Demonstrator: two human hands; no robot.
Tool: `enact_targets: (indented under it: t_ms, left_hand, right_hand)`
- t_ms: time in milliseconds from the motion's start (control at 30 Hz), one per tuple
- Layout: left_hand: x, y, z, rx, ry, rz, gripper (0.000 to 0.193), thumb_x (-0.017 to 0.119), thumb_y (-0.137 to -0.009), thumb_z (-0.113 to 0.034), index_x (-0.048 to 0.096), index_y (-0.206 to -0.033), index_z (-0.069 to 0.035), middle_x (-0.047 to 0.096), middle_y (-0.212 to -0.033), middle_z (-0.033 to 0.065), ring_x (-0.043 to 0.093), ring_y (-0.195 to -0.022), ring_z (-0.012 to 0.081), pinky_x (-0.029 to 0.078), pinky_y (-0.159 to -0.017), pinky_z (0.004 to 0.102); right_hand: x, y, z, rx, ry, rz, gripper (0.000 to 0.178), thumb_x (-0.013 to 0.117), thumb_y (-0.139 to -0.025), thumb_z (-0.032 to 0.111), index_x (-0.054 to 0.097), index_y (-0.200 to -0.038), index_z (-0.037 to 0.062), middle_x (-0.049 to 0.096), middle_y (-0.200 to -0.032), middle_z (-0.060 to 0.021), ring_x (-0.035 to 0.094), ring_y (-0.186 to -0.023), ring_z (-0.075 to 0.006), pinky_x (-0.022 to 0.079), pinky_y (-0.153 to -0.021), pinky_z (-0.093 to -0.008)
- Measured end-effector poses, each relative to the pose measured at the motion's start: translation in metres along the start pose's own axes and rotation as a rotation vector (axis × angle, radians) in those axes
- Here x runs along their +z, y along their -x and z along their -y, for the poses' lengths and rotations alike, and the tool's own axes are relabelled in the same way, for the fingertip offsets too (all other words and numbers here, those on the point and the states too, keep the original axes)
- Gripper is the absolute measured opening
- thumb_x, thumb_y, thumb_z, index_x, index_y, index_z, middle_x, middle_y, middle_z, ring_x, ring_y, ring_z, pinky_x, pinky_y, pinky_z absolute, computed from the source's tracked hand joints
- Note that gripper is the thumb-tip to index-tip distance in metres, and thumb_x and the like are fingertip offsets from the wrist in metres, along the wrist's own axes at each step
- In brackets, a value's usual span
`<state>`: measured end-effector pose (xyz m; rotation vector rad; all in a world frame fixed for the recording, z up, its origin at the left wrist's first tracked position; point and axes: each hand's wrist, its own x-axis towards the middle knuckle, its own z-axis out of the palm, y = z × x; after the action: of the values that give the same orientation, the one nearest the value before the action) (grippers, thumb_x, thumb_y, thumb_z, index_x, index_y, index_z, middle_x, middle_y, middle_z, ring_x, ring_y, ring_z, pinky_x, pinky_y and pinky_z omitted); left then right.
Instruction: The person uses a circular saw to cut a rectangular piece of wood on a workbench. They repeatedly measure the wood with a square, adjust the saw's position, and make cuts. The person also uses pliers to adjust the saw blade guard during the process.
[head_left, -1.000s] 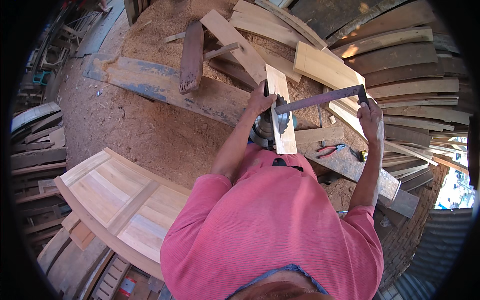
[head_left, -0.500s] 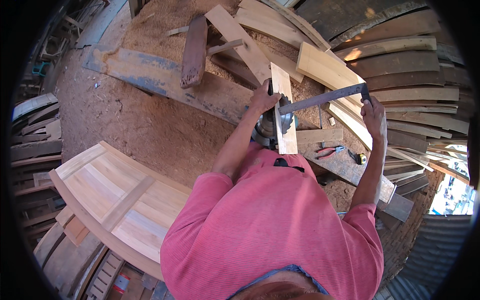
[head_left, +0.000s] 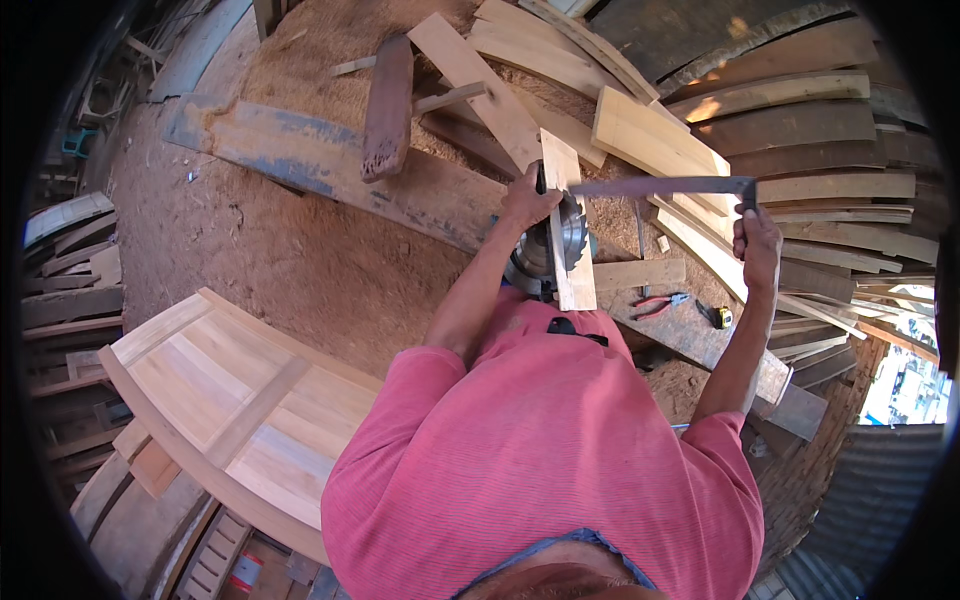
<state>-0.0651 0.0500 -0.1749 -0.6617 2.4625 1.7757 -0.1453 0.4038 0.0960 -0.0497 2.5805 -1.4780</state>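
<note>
A circular saw [head_left: 530,262] with a toothed round blade sits in front of my waist. A narrow pale wood strip [head_left: 577,282] lies along the blade, whose teeth show past the strip's right edge. My left hand [head_left: 528,200] is closed at the saw's far end, around a dark part beside the strip; its fingertips are partly hidden. My right hand [head_left: 760,243], raised at the right, grips the short bent end of a long L-shaped flat bar [head_left: 660,187]. The bar's long arm points left, its blurred tip over the strip near the blade; whether they touch I cannot tell.
Red-handled pliers [head_left: 662,304] and a yellow tape measure [head_left: 716,317] lie right of the saw. A worn plank [head_left: 300,150] bearing a dark wood block [head_left: 388,110] crosses ahead. A panelled wooden door [head_left: 250,400] lies at left; stacked boards [head_left: 790,125] fill the far right.
My right hand has moved slightly right and down, and the L-shaped bar has swung from a slant to nearly level, its tip rising. My left hand and the saw have barely moved.
</note>
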Motion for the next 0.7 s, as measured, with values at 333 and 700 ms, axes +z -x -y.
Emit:
enact_targets:
  t_ms: [333,700]
  left_hand:
    - [0.0,0.004,-0.011,0.153,0.25,0.043,0.067,0.072,-0.078,-0.028,0.059,-0.14,-0.006,0.072,-0.125,0.0203,0.069,-0.118,0.0328,0.053,-0.103,0.0435]
    - [-0.01,0.01,-0.029,0.073,0.432,0.174,0.06,0.067,-0.084,-0.013,0.053,-0.14,0.002,0.067,-0.124,0.0128,0.063,-0.111,0.0216,0.051,-0.1,0.036]
  right_hand:
    - [-0.022,0.029,-0.161,-0.066,0.156,-0.322,0.04,0.059,-0.106,0.02,0.066,-0.14,-0.0019,0.061,-0.087,0.0035,0.049,-0.075,-0.0075,0.043,-0.069,-0.0258]
    - [-0.01,0.097,-0.418,0.332,0.736,-0.464,0.034,0.062,-0.09,0.02,0.074,-0.119,0.0071,0.073,-0.116,-0.025,0.068,-0.111,-0.0439,0.053,-0.098,-0.0497]
